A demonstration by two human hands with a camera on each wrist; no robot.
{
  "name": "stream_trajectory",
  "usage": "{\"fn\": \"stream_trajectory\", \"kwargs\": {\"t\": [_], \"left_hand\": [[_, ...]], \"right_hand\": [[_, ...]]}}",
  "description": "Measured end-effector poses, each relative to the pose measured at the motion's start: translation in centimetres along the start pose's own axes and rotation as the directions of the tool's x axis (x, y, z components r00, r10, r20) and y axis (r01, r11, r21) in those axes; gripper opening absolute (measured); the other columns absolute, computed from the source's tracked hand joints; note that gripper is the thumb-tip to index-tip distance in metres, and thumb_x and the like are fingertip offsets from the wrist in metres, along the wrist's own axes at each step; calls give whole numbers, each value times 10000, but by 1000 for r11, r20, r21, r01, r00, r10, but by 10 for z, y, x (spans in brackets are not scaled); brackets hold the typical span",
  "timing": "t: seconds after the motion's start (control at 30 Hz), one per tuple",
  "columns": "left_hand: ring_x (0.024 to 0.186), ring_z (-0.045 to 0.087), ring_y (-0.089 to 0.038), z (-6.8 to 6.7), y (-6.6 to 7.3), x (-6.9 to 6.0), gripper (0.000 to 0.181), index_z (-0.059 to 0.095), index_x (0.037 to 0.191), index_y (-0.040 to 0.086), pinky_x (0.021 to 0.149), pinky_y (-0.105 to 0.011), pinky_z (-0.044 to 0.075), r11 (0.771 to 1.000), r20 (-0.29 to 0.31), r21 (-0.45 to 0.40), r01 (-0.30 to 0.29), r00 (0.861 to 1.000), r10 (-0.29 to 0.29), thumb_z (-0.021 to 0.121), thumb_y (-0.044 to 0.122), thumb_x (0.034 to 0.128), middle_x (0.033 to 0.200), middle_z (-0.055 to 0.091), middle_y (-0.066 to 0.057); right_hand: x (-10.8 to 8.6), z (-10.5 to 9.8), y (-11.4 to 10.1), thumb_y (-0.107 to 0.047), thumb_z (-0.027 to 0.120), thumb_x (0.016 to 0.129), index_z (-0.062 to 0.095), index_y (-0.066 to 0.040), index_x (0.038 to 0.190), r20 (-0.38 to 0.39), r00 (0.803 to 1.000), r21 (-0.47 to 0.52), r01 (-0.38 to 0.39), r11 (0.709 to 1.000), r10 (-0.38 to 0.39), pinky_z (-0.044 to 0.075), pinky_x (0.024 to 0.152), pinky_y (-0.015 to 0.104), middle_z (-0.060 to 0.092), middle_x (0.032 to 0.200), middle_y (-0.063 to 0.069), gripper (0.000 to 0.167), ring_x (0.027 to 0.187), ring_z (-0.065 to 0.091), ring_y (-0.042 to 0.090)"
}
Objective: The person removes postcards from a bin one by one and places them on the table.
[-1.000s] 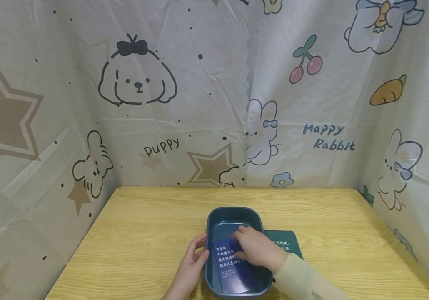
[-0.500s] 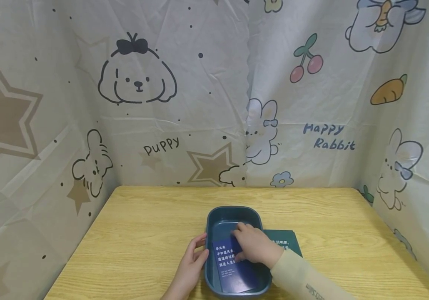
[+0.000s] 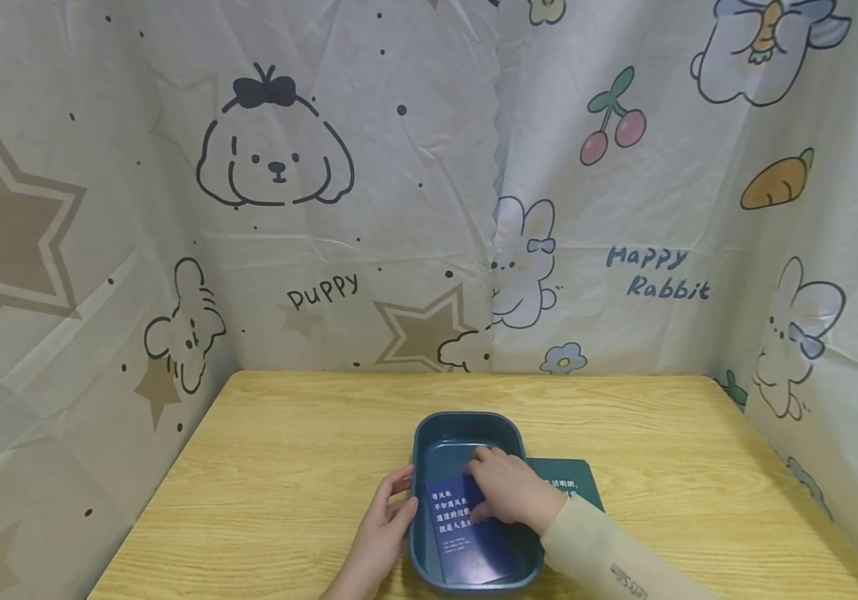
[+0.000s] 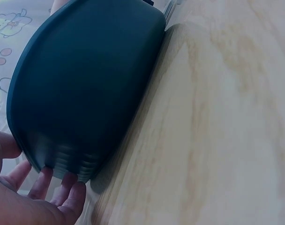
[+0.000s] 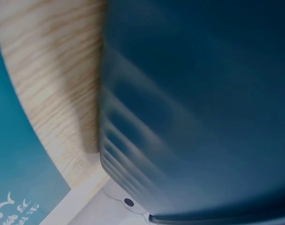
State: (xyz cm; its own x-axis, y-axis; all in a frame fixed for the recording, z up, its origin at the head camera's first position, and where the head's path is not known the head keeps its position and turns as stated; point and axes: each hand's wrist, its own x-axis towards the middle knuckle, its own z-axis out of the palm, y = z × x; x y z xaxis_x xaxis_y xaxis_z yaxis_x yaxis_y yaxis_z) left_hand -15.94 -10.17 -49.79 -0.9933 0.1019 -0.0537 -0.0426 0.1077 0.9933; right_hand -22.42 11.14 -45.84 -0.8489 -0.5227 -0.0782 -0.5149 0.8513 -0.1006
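A dark teal, deep rectangular box (image 3: pixel 468 423) with rounded corners stands on the table. My left hand (image 3: pixel 381 525) rests on its left outer wall; in the left wrist view the fingertips (image 4: pixel 75 194) touch that wall near one end. Inside the box lies a blue-purple booklet (image 3: pixel 466 562) with white writing. My right hand (image 3: pixel 515 493) reaches in over the right rim, its fingers bent over the booklet's far edge and thumb on the cover. Those fingertips are partly hidden. The right wrist view shows the box's outer wall (image 5: pixel 203 117) but not the hand.
A dark green booklet (image 3: pixel 582 479) with white writing lies on the wood-grain table (image 3: pixel 294 467), right of the box and partly hidden by the right forearm. A cloth (image 3: pixel 414 208) printed with cartoons hangs around the table's back and sides.
My right hand has shifted slightly left, and its forearm has turned so that print on the sleeve shows. The left hand, box and booklets stay about where they were.
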Motion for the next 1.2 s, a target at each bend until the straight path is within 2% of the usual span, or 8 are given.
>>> {"fn": "stream_trajectory", "kwargs": {"t": [0.27, 0.57, 1.0, 1.2], "left_hand": [[1264, 599, -386, 1, 1, 1, 470, 415, 1534, 77, 1062, -522, 514, 1000, -6, -3, -21, 1000, 21, 511, 137, 1078, 1461, 483, -244], [1269, 597, -375, -1, 1, 0, 470, 424, 1531, 95, 1073, -535, 504, 1000, -8, 18, 0, 1000, 1, 518, 149, 1074, 1468, 483, -232], [1273, 592, -395, 0, 0, 2, 479, 400, 1542, 69, 1058, -524, 515, 1000, 3, -5, -16, 1000, 16, 502, 122, 1077, 1469, 477, -255], [1267, 595, -398, 0, -2, 3, 481, 401, 1540, 63, 1056, -528, 513, 1000, 4, -15, -26, 1000, 26, 510, 116, 1074, 1459, 483, -259]], "right_hand": [[-1, -2, -1, -419, 909, 751, 716, -65, 1197, -7, 1000, 2, 3, 1000, -3, 567, 954, 464, 660, 1162, 84, 601, 1083, 644, 266], [-1, -3, -3, -416, 903, 761, 708, -59, 1228, 0, 1000, 2, -16, 1000, 16, 551, 984, 495, 663, 1179, 99, 619, 1118, 643, 287], [-3, -2, 0, -444, 915, 728, 678, -83, 1177, -42, 999, 0, 7, 1000, -7, 562, 923, 473, 639, 1150, 78, 623, 1060, 619, 258], [-3, -3, 3, -401, 935, 714, 618, -114, 1114, -61, 997, 63, 40, 997, -36, 548, 871, 463, 621, 1098, 51, 586, 998, 589, 233]]}}
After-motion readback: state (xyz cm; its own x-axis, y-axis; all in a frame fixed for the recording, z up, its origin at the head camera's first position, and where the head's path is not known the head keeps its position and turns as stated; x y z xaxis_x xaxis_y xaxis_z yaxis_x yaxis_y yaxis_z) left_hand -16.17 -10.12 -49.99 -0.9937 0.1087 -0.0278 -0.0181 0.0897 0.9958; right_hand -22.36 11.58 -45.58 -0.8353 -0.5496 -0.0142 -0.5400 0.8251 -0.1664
